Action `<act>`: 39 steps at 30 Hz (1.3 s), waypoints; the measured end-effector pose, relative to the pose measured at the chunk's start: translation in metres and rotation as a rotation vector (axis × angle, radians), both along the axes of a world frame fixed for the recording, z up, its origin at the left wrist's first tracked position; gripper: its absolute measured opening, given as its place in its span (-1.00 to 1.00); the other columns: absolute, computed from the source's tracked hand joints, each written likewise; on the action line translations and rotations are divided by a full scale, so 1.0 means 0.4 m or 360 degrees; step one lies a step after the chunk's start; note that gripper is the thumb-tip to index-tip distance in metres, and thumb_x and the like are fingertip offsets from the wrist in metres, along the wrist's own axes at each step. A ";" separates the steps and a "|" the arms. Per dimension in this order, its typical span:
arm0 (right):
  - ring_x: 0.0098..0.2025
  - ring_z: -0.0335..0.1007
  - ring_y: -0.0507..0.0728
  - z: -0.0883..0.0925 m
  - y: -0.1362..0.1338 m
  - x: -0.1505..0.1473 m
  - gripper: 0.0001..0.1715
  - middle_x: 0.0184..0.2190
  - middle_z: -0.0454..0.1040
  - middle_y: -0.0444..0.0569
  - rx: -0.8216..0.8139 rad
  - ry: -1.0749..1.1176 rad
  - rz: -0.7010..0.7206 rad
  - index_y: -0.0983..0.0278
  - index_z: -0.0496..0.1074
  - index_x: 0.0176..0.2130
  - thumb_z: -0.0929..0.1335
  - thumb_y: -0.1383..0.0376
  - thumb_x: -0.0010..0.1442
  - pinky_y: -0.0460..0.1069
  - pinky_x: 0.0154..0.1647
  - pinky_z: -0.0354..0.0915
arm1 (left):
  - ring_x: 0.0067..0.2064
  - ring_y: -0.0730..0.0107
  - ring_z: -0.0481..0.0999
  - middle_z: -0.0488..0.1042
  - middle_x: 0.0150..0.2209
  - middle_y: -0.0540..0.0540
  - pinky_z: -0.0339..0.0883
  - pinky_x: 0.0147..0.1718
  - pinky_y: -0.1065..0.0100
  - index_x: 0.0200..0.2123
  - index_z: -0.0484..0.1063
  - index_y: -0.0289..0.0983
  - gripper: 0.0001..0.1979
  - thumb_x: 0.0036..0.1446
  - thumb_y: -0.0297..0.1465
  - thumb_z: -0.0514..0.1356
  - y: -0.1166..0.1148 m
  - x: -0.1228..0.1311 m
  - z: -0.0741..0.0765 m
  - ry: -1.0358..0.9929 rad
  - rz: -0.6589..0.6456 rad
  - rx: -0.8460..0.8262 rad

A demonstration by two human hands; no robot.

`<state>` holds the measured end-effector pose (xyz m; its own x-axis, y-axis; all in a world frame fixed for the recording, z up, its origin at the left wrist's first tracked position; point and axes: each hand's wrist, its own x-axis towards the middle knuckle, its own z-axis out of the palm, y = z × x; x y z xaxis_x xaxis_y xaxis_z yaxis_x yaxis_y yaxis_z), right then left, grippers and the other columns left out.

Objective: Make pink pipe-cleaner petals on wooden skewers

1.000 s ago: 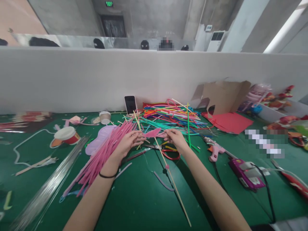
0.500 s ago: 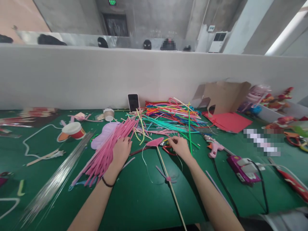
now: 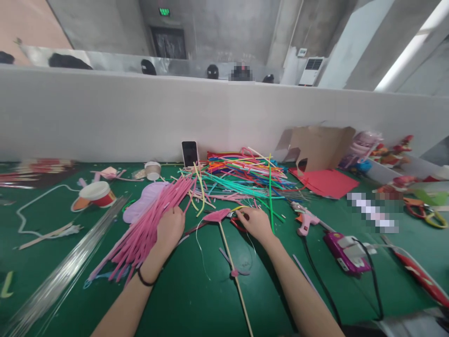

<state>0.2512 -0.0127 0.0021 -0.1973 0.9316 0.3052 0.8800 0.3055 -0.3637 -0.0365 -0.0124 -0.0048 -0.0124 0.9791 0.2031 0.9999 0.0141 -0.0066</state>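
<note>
My left hand (image 3: 171, 227) lies on the right side of a bundle of pink pipe cleaners (image 3: 145, 236), its fingers curled into them. My right hand (image 3: 257, 224) is closed in a pinch beside a tool with red and yellow handles (image 3: 237, 225); what its fingertips hold is too small to make out. Between the hands lies a pink, leaf-like pipe cleaner piece (image 3: 216, 215), at the top of a thin wooden stick (image 3: 228, 250). Lower on the stick sits a small pink knot (image 3: 234, 273) with purple ends. A fine wire (image 3: 200, 250) curves down left of the stick.
A pile of coloured pipe cleaners (image 3: 245, 173) lies behind the hands, beside a phone (image 3: 190, 153). Metal wires (image 3: 77, 262) and a paper cup (image 3: 105, 194) are left. Rightward are a glue gun (image 3: 307, 221), a purple power strip (image 3: 345, 252), red sheets (image 3: 326, 182) and cables.
The view has shifted, so the table's things appear further left. My left hand's fingers have curled in more on the pink bundle. My right hand stays by the red-and-yellow-handled tool, still pinched.
</note>
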 end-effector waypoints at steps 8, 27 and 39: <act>-0.28 0.51 0.15 0.001 -0.010 -0.023 -0.62 -0.29 0.60 0.00 0.0064 0.0394 -0.0014 0.20 0.53 -0.20 0.19 0.14 0.34 -0.06 -0.26 0.23 | -0.36 0.17 0.52 0.52 -0.36 -0.20 0.27 -0.42 0.29 -0.24 0.35 -0.32 -0.70 0.32 -0.32 -0.12 -0.005 -0.002 0.022 -0.0299 0.0004 0.0356; -0.58 0.31 -0.05 0.015 -0.013 -0.066 -0.57 -0.52 0.46 -0.13 -0.0689 0.2159 0.0230 0.28 0.46 -0.33 0.39 -0.04 0.08 -0.17 -0.62 0.15 | -0.20 0.27 0.49 0.57 -0.23 -0.13 0.29 -0.13 0.22 -0.13 0.43 -0.24 -0.82 0.29 -0.41 0.06 -0.079 0.124 0.012 -0.0601 -0.1199 0.0588; -0.56 0.29 -0.03 0.008 0.024 -0.003 -0.60 -0.53 0.43 -0.15 -0.0204 0.2336 -0.0219 0.27 0.43 -0.32 0.38 -0.03 0.11 -0.14 -0.60 0.16 | -0.24 0.24 0.48 0.52 -0.31 -0.11 0.29 -0.17 0.22 -0.23 0.42 -0.24 -0.85 0.28 -0.34 0.08 -0.061 0.105 -0.005 -0.0744 -0.0885 0.0568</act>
